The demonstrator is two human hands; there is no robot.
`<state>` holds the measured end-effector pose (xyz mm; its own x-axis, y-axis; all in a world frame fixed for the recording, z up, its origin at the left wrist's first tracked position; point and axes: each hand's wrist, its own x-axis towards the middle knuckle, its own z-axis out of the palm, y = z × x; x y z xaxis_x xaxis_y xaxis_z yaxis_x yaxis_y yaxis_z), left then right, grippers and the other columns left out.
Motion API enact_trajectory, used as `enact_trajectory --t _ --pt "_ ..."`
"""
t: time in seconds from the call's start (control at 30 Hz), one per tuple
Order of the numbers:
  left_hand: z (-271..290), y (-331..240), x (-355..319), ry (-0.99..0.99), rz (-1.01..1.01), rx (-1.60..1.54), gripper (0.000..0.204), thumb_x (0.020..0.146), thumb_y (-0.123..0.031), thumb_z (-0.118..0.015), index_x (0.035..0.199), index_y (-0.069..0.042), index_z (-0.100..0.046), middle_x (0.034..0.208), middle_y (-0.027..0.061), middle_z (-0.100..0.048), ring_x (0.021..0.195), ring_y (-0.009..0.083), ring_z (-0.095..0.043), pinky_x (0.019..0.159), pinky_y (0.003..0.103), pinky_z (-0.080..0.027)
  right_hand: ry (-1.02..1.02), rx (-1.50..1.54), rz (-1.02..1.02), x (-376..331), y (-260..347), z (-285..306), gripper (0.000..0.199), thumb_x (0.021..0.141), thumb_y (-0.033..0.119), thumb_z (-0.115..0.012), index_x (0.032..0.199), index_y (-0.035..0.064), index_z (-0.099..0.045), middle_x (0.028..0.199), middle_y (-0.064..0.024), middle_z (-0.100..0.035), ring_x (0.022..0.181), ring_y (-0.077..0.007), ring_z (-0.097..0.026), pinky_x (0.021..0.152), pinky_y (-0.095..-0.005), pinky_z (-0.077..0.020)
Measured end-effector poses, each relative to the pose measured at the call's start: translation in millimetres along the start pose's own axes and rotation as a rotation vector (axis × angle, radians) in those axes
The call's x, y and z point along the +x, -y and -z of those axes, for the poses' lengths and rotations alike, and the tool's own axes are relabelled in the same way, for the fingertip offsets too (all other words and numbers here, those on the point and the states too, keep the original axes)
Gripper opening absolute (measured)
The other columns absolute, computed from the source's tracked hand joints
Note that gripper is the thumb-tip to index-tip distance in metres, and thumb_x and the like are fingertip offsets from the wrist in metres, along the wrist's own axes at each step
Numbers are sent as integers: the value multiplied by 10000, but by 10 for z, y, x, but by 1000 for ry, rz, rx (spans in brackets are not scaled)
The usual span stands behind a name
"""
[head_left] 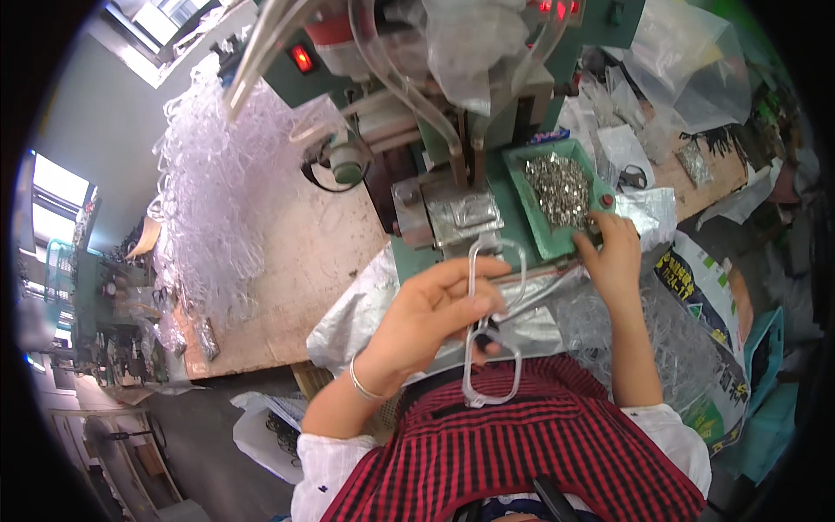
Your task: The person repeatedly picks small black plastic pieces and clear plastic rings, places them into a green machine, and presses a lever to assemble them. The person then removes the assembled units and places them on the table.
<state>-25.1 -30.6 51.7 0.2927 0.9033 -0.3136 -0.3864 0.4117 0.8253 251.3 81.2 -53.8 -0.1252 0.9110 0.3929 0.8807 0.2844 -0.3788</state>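
Observation:
My left hand [429, 315] is closed around the bridge of a clear plastic eyeglass frame [470, 365], which hangs upright on end in front of the machine. Its two lens openings show above and below my fingers. My right hand [615, 258] reaches the near right corner of a green tray [532, 222]. Thumb and forefinger are bent close together there; whatever lies between them is too small to make out. Small shiny metal parts [558, 191] are heaped in the tray. Left of it sits the machine's metal fixture block [461, 213], under the pressing head.
A green machine [539, 113] with lit red switches and clear tubes towers ahead. On the wooden table [296, 261] at left rises a big pile of clear eyeglass frames [213, 191]. More clear frames [609, 322] lie by my right arm. Scissors [636, 178] rest beyond the tray.

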Motion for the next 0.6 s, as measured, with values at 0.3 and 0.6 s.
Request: enact_trajectory --t 0.3,0.6 --pt "32 -114 280 -128 109 -9 335 1028 -145 -585 1295 57 -579 1201 197 -686 1006 278 -723 847 326 -628 -224 144 165 435 44 -307 76 779 94 -747 829 65 -697 833 -89 -677 852 -320 -619 767 -425 -492" --pt "144 -179 388 -95 181 -5 379 1033 -151 -572 1310 105 -535 1189 212 -679 1027 301 -715 859 343 -628 -238 162 213 558 83 -466 95 792 118 -760 857 68 -712 975 -108 -692 947 -321 -644 814 -413 -499"
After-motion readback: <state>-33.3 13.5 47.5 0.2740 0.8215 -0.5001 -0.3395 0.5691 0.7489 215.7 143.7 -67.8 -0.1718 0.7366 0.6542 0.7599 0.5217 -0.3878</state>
